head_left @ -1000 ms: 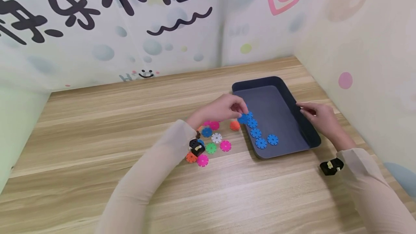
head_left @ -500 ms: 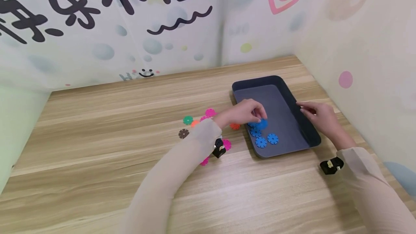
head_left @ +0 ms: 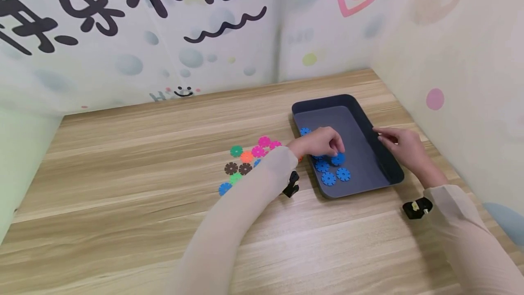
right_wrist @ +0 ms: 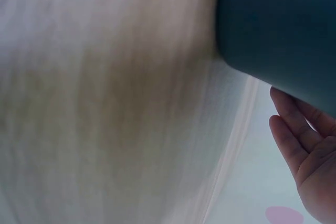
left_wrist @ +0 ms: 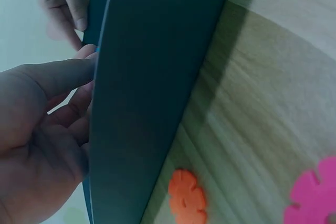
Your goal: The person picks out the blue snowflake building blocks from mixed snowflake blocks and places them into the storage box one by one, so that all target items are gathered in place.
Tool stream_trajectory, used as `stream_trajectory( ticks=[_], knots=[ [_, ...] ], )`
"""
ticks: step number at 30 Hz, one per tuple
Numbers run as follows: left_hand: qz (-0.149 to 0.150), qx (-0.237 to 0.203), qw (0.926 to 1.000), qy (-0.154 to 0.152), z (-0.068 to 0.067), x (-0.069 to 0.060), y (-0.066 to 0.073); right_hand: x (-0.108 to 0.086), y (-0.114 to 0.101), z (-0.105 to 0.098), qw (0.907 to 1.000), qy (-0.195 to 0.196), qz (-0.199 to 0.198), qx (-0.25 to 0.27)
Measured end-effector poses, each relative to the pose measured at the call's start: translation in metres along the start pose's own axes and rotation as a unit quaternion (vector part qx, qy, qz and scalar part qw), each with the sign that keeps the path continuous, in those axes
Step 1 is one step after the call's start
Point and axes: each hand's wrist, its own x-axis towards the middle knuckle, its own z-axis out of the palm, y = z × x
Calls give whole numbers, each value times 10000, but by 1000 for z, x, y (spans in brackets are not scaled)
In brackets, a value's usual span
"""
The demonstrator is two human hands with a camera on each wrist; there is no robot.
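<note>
My left hand [head_left: 321, 141] reaches over the near-left wall of a dark grey tray [head_left: 340, 119], thumb and fingers pinching a blue notched plastic disc [head_left: 337, 159] low over the tray floor. In the left wrist view the tray wall hides most of that disc. Several other blue discs [head_left: 328, 179] lie along the tray's left side. My right hand [head_left: 403, 148] is at the outside of the tray's right wall. In the right wrist view its fairly straight fingers [right_wrist: 291, 121] touch that wall from outside.
Left of the tray, loose discs in pink [head_left: 264, 141], orange [head_left: 246, 156], brown [head_left: 231, 168], green [head_left: 236, 151] and blue lie on the wooden table [head_left: 123, 204]. My left sleeve [head_left: 245, 208] covers some of them. Printed walls stand behind and to the right.
My left hand has carried the blue disc rightward from the tray's left rim and lowered it inside. My right hand stays at the right wall.
</note>
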Motion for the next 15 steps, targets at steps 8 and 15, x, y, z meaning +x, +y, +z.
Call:
stream_trajectory(
  ticks=[8, 15],
  knots=[
    [-167, 181, 9997, -21, 3, 5, -1, 0, 0, 0, 10000, -29, 28, 18],
    [-255, 332, 9991, 55, 6, 8, -3, 0, 1, 0, 10000, -18, 29, 8]
  ],
)
